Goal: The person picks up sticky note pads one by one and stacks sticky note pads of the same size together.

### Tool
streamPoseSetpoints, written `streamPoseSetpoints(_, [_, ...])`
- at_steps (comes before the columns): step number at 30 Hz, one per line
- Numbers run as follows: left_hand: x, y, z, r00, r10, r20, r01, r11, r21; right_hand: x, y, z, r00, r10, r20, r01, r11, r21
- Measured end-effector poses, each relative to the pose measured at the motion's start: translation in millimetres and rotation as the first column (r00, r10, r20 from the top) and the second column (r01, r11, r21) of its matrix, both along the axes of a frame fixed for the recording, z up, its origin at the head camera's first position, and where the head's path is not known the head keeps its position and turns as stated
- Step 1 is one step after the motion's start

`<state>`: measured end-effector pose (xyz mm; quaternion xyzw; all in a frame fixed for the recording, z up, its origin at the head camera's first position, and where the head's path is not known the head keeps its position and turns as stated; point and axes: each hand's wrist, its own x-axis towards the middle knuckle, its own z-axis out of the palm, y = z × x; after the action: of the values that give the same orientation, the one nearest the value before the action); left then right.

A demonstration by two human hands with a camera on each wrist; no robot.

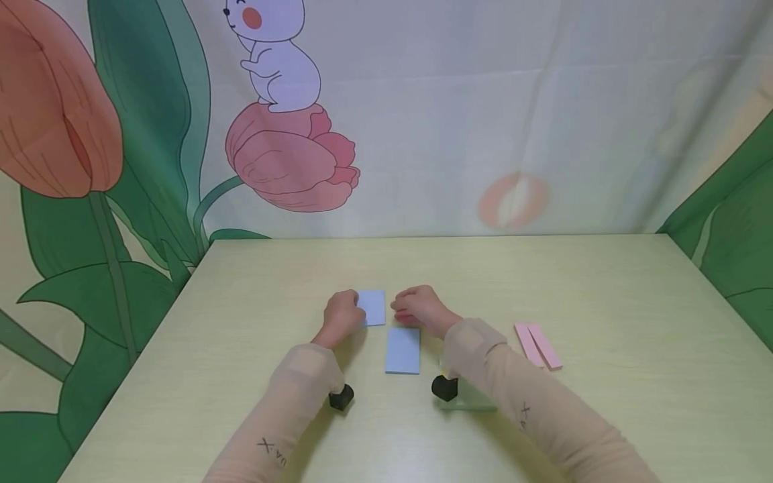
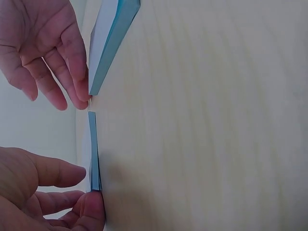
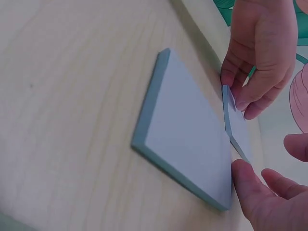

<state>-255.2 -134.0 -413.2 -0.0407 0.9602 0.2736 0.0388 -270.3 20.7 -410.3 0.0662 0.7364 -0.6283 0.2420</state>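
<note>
Two flat, pale blue rectangular slabs lie on the table. My left hand pinches the left edge of the farther slab; in the right wrist view its thumb and fingers meet at that slab's edge. The nearer slab lies in front and slightly right, its corner close to the farther one. Just beyond it, my right hand hovers low with fingers loosely bent and nothing held. In the right wrist view, a right fingertip is right beside the nearer slab's edge.
Two thin pink strips lie side by side to the right of my right forearm. Below that forearm a green flat piece shows, partly covered by the sleeve. A printed curtain hangs behind the table's far edge.
</note>
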Motion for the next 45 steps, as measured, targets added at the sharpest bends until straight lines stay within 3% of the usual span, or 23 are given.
streamPoseSetpoints(3, [-3.0,0.7,-1.5,1.0,0.021,0.021,-0.021,1.0,0.008,-0.2,-1.5,-0.6,1.0,0.0,0.012,0.0,1.0,-0.023])
streamPoseSetpoints(6, [-11.8,-3.6,-14.6,1.0,0.016,0.012,-0.017,1.0,0.023,-0.5,-2.9,-1.2,1.0,0.002,0.023,-0.001,1.0,-0.031])
streamPoseSetpoints(9, [-43.9,-13.7,-65.2,0.997,0.007,-0.081,-0.007,1.0,0.002,-0.5,-3.9,-1.9,1.0,0.003,0.016,-0.003,1.0,-0.03])
streamPoseSetpoints(10, [-49.8,-15.4,-72.8,0.997,0.003,-0.075,-0.003,1.0,0.002,-0.7,-4.1,-2.4,1.0,0.002,0.014,-0.002,1.0,-0.029])
streamPoseSetpoints(13, [-58.4,-12.4,-80.8,0.999,0.034,-0.04,-0.034,0.999,0.011,-1.2,-4.0,-3.9,1.0,-0.003,0.011,0.004,0.999,-0.034])
streamPoseSetpoints(16, [-26.6,-0.2,-33.5,0.997,0.046,0.053,-0.049,0.998,0.042,-1.5,-3.3,-4.9,1.0,-0.005,0.013,0.005,0.999,-0.04])
streamPoseSetpoints(20, [-3.1,9.2,-2.0,0.996,0.05,0.067,-0.055,0.996,0.069,-0.8,-1.8,-4.5,1.0,-0.006,0.018,0.007,0.999,-0.047])
streamPoseSetpoints(26, [-4.0,12.2,-1.2,0.995,0.078,0.065,-0.085,0.991,0.107,-0.3,1.2,-3.2,1.0,-0.013,0.021,0.014,0.998,-0.053])
streamPoseSetpoints(45, [-7.3,32.0,-7.4,0.997,0.068,-0.02,-0.063,0.976,0.21,-5.6,13.4,-4.6,0.991,-0.133,0.023,0.133,0.991,-0.015])
